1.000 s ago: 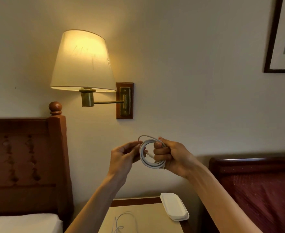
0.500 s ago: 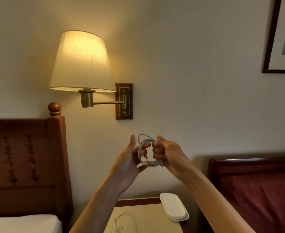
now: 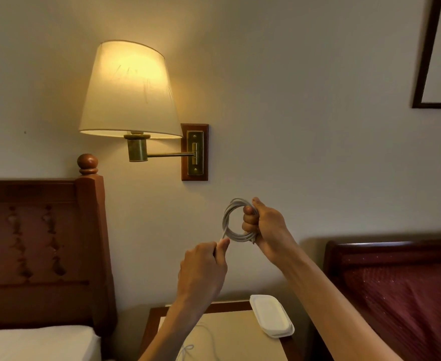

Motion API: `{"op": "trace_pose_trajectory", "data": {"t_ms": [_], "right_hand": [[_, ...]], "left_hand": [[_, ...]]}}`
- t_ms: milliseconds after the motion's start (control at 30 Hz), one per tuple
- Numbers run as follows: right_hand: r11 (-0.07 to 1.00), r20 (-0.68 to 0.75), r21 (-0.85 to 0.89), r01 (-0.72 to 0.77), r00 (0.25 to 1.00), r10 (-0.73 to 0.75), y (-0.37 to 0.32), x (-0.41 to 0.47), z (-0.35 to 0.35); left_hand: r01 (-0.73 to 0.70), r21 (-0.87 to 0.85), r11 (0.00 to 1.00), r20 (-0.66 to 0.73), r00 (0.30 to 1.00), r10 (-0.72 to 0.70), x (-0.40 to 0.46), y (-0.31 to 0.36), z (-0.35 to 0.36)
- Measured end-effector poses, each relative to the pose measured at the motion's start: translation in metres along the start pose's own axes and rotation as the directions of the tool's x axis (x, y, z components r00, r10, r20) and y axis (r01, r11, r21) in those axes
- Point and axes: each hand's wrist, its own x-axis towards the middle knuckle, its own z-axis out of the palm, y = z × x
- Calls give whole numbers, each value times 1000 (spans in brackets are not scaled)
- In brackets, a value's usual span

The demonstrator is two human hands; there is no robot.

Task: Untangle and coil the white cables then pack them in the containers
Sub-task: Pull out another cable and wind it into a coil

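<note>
Head view: right hand (image 3: 264,227) grips the coiled white cable (image 3: 233,221), left hand (image 3: 203,268) pinches its loose end, plug hidden.

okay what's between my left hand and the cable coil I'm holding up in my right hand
In the head view, only the coil's loose tail spans the gap: the left hand pinches its end below the loop the right hand grips. Behind is bare wall.

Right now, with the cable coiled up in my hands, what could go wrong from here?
The right hand grips the coil on one side only, so the loops could spring apart if that grip loosens. The left hand pinches the loose end; pulling it hard might tighten or distort the coil. A second cable lies on the nightstand below, and setting the coil down on it could tangle them again.
</note>
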Motion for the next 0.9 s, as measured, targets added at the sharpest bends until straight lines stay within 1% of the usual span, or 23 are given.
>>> {"op": "trace_pose_trajectory", "data": {"t_ms": [67, 100, 167, 200, 267, 300, 367, 400, 433, 467, 533, 633, 700, 733, 800, 833, 900], "right_hand": [[998, 10, 65, -14, 1000, 13, -4, 5, -2], [996, 19, 84, -18, 1000, 17, -4, 6, -2], [993, 46, 110, -39, 998, 34, 1, 5, 0], [992, 62, 111, -55, 997, 48, 5, 3, 0], [993, 95, 84, -82, 993, 74, 14, 0, -1], [993, 109, 69, -94, 990, 86, 19, -1, -2], [992, 134, 49, -114, 985, 107, 27, -3, -4], [991, 148, 47, -128, 982, 120, 32, -5, -5], [988, 163, 53, -146, 977, 136, 38, -6, -5], [983, 182, 61, -171, 971, 157, 42, -8, -6], [974, 221, 51, -220, 954, 203, 51, -13, -8], [958, 267, 23, -286, 925, 269, 70, -26, -9], [955, 276, 1, -298, 918, 286, 90, -37, -9], [958, 276, -37, -283, 919, 282, 102, -43, -8], [958, 265, -205, -201, 930, 252, 133, -57, -5], [942, 258, -307, -134, 941, 218, 146, -63, -2], [873, 264, -487, -20, 950, 169, 182, -82, 6]], "left_hand": [[-39, -66, 997, -20, 999, 38, -13, -2, 2], [-23, -138, 990, -11, 1000, 22, -17, -5, 3], [66, -272, 960, 85, 995, -44, -15, -14, 2], [111, -263, 958, 164, 984, -69, -10, -19, 0], [154, -149, 977, 323, 941, -99, -1, -30, -6], [177, -164, 970, 368, 924, -106, 3, -33, -10], [226, -341, 912, 382, 920, -85, 5, -35, -17], [252, -451, 856, 374, 924, -76, 5, -35, -19], [278, -528, 802, 369, 926, -78, 3, -36, -21], [295, -565, 770, 357, 929, -94, 1, -37, -21], [324, -563, 760, 346, 928, -139, -7, -44, -15], [416, -551, 724, 412, 890, -197, -25, -73, -5], [440, -507, 742, 400, 882, -250, -40, -101, 0], [447, -470, 761, 354, 885, -301, -50, -117, 3], [475, -357, 804, 235, 879, -415, -74, -157, 8], [486, -299, 821, 183, 874, -450, -84, -174, 10], [518, -175, 837, 106, 856, -507, -113, -206, 11]]}}
